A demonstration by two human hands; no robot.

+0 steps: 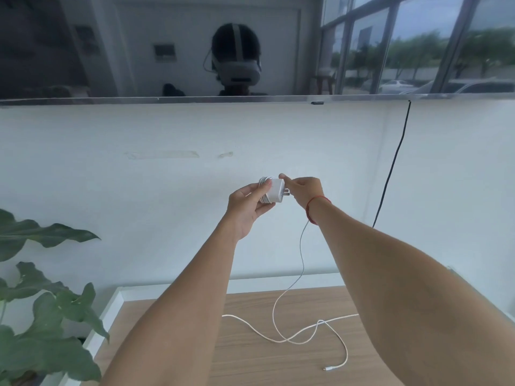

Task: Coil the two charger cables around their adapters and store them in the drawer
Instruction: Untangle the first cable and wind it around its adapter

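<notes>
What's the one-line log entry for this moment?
phase: coiling | left hand: grips adapter, some turns on | right hand: holds cable at adapter | slack: trails onto wooden top

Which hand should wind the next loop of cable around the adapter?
The right. The left hand grips the adapter, which has a few turns on it, so it serves as the holder. The loose cable runs from the table up into the right hand, beside the adapter's top.
</notes>
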